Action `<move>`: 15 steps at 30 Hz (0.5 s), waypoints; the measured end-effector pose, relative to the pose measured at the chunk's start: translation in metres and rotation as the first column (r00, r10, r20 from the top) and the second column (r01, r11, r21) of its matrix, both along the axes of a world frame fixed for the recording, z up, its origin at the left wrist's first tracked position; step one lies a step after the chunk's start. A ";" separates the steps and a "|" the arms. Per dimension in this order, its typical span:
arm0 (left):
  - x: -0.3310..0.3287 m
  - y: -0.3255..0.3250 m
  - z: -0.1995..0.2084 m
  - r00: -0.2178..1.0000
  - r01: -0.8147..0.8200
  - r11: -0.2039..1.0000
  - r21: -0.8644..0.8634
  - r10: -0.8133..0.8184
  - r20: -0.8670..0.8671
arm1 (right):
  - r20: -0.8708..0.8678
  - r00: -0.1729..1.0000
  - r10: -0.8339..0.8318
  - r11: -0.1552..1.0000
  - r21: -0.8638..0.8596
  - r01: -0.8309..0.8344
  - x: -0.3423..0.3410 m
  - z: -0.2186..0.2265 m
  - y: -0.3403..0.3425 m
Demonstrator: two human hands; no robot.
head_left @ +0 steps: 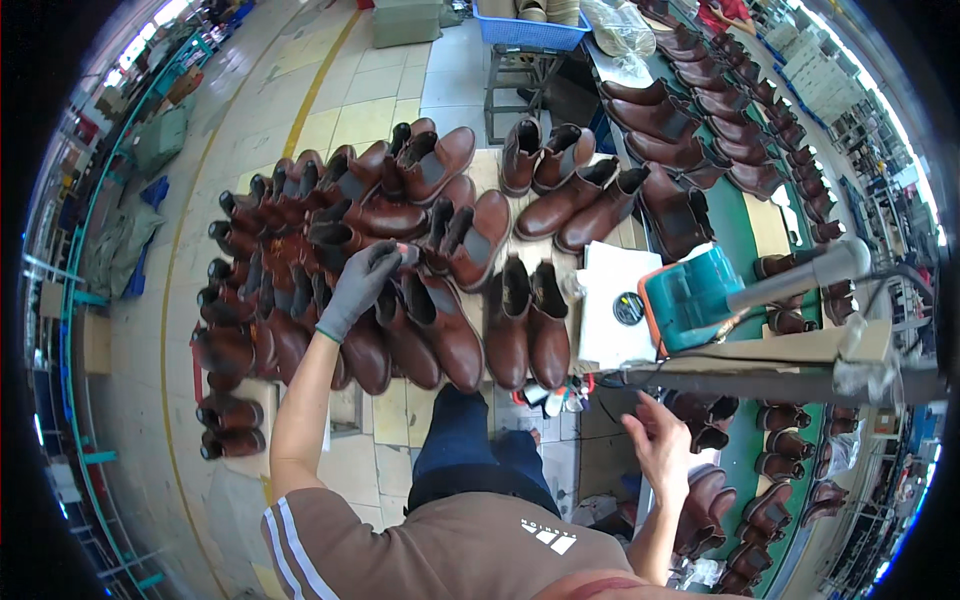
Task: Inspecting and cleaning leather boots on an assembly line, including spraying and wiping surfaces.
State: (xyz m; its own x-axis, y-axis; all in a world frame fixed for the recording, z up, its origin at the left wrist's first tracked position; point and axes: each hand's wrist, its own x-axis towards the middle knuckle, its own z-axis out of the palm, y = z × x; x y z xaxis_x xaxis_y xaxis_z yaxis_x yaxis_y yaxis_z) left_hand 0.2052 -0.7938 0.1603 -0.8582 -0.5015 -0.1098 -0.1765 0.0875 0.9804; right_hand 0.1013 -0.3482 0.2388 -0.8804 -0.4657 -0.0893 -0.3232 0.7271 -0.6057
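Observation:
My left hand (362,287), in a grey glove, reaches over the crowded brown boots on the table. Its fingers are closed in a pinch, with a small reddish and pale spot at the tips that I cannot make out. Just below it stand brown ankle boots (447,335) with dark elastic side panels. A pair of boots (508,335) sits to their right, toes toward me. My bare right hand (662,445) is raised off to the right, fingers apart and holding nothing, below the bench with the teal machine.
A teal machine (690,295) with a grey pipe stands beside a white board (615,270) on the right. Beyond it, rows of brown boots line a green conveyor (735,225). A blue basket (530,32) sits on a stand at the back. Tiled floor (190,330) runs along the left.

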 end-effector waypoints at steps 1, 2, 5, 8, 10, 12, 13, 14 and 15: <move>-0.012 -0.013 0.004 0.999 0.000 0.995 -0.103 0.003 0.036 | 0.012 0.998 0.067 0.997 -0.040 -0.067 -0.009 0.002 -0.034; -0.022 -0.027 0.006 0.997 0.006 0.979 -0.204 0.009 0.074 | 0.025 0.991 0.134 0.988 -0.080 -0.132 -0.019 0.005 -0.066; -0.055 -0.075 -0.015 0.999 0.028 0.929 -0.370 -0.016 0.035 | 0.056 0.958 0.281 0.956 -0.107 -0.274 -0.062 0.010 -0.146; -0.103 -0.117 -0.017 0.996 0.079 0.725 -0.684 -0.085 0.025 | 0.102 0.924 0.370 0.924 -0.141 -0.355 -0.110 -0.009 -0.226; -0.124 -0.147 -0.026 0.995 0.091 0.483 -0.871 -0.015 0.096 | 0.076 0.859 0.505 0.861 -0.114 -0.496 -0.126 -0.043 -0.286; -0.143 -0.181 -0.042 0.977 0.186 0.509 -0.840 -0.001 0.215 | -0.036 0.823 0.567 0.822 0.088 -0.562 -0.118 -0.079 -0.342; -0.150 -0.191 -0.049 0.949 0.267 0.533 -0.803 -0.003 0.314 | -0.001 0.842 0.540 0.831 0.156 -0.533 -0.112 -0.089 -0.368; -0.154 -0.195 -0.054 0.947 0.274 0.540 -0.796 -0.007 0.321 | -0.021 0.844 0.536 0.809 0.298 -0.507 -0.107 -0.104 -0.387; -0.160 -0.197 -0.058 0.952 0.287 0.386 -0.877 -0.017 0.304 | -0.050 0.871 0.489 0.838 0.306 -0.452 -0.102 -0.119 -0.400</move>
State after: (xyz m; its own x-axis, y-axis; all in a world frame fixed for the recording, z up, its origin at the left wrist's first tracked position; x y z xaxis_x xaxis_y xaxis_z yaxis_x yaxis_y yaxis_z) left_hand 0.0449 -0.9909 0.1021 -0.9502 -0.2797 0.1378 -0.2430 0.9412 0.2346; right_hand -0.0004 -0.7483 0.1201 -0.5733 -0.7987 -0.1830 -0.7266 0.5987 -0.3370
